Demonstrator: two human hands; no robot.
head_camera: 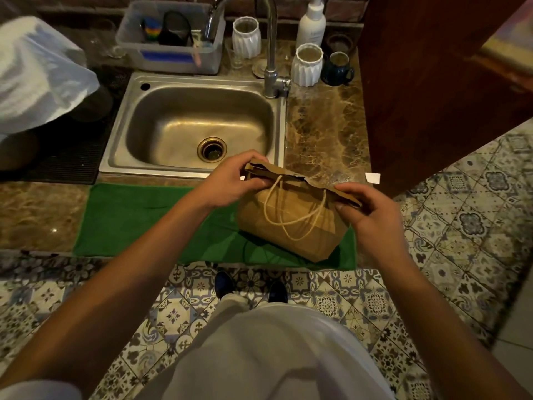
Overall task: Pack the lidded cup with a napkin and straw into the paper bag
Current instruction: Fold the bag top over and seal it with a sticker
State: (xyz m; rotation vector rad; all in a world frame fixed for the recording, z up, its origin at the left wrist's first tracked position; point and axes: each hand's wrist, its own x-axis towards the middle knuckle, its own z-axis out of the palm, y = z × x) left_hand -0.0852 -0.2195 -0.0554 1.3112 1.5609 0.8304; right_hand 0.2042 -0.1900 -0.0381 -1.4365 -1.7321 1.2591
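We've got the brown paper bag with twine handles [291,223] standing on the green towel [138,217] at the counter's front edge, just right of the steel sink [190,125]. Our left hand [227,183] pinches the far-left corner of the bag's mouth, our right hand [372,215] pinches the right end, and the top is pressed nearly flat. We judge this the closing step; cup, napkin and straw aren't visible, presumably inside. Next we'd fold the top down evenly. Two white ribbed vases [306,64], a dark mug [337,69] and a small white paper scrap [372,178] sit well clear.
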